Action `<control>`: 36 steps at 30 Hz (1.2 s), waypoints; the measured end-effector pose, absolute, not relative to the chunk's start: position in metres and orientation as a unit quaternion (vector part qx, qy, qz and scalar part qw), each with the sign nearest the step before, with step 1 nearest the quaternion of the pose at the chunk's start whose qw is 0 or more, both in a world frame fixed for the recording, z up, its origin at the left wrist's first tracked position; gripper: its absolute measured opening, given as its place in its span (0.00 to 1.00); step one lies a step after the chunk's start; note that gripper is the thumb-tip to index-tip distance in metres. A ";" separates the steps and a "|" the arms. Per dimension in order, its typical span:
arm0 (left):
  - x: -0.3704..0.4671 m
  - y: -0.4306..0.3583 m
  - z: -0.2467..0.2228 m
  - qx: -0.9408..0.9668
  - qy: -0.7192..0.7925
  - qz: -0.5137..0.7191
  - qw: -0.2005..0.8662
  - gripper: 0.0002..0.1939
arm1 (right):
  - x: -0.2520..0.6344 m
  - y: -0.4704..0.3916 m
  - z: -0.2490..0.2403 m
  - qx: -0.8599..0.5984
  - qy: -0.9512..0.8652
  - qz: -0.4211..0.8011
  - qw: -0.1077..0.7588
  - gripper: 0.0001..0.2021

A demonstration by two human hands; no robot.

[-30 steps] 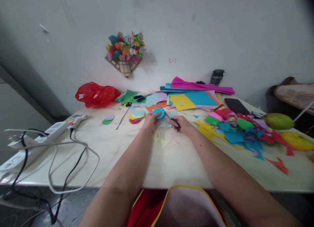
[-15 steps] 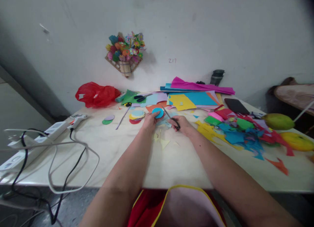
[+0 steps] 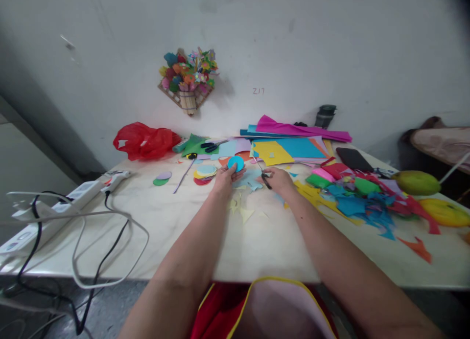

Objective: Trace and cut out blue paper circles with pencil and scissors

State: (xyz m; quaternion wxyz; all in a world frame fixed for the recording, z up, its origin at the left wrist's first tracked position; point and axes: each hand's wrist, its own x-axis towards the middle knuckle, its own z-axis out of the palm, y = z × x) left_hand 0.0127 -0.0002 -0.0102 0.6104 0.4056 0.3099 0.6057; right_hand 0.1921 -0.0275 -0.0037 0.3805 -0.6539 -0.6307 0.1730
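Between the thumb and fingers of my left hand (image 3: 225,176) is a round blue paper disc (image 3: 235,163), its face turned up toward me. My right hand (image 3: 279,181) grips a pair of scissors (image 3: 260,169) by the dark handles, with the blades pointing up and to the left, apart from the disc. Light blue paper scraps (image 3: 253,178) lie on the table between the two hands. Pale yellow offcuts (image 3: 245,214) are scattered nearer me. Left of my left hand sits a stack of coloured paper circles (image 3: 204,172).
Purple and green circles (image 3: 164,175) lie farther left, near a power strip (image 3: 86,192) with loose cables. Coloured sheets (image 3: 273,152), a second pair of scissors (image 3: 211,146) and a red plastic bag (image 3: 146,141) line the back. Paper scraps (image 3: 352,205) and yellow-green fruit (image 3: 417,181) cover the right side.
My right hand and the scissors have moved right, away from the blue disc. In my left hand the disc has shifted up slightly, and more light blue scraps show on the table.
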 end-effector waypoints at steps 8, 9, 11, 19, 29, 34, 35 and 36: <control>0.012 -0.001 -0.006 0.387 0.309 0.598 0.630 0.09 | 0.195 -0.035 0.006 -0.678 -0.672 0.116 0.273 0.20; 0.013 -0.001 -0.006 0.381 0.311 0.600 0.631 0.08 | 0.194 -0.036 0.006 -0.678 -0.676 0.107 0.269 0.19; 0.013 -0.001 -0.005 0.373 0.313 0.603 0.632 0.07 | 0.193 -0.037 0.006 -0.673 -0.687 0.086 0.259 0.16; 0.014 0.002 -0.007 0.376 0.315 0.602 0.631 0.10 | 0.189 -0.036 0.002 -0.660 -0.711 0.025 0.241 0.13; 0.018 -0.002 -0.006 0.432 0.312 0.561 0.633 0.09 | 0.181 -0.037 0.001 -0.502 -0.597 0.368 0.506 0.16; 0.019 -0.004 -0.006 0.450 0.321 0.541 0.634 0.09 | 0.178 -0.035 -0.001 -0.496 -0.564 0.408 0.519 0.14; 0.020 -0.004 -0.006 0.452 0.321 0.539 0.633 0.09 | 0.178 -0.035 -0.002 -0.496 -0.563 0.411 0.519 0.14; 0.020 -0.004 -0.006 0.455 0.322 0.538 0.632 0.09 | 0.178 -0.034 -0.002 -0.496 -0.562 0.412 0.518 0.14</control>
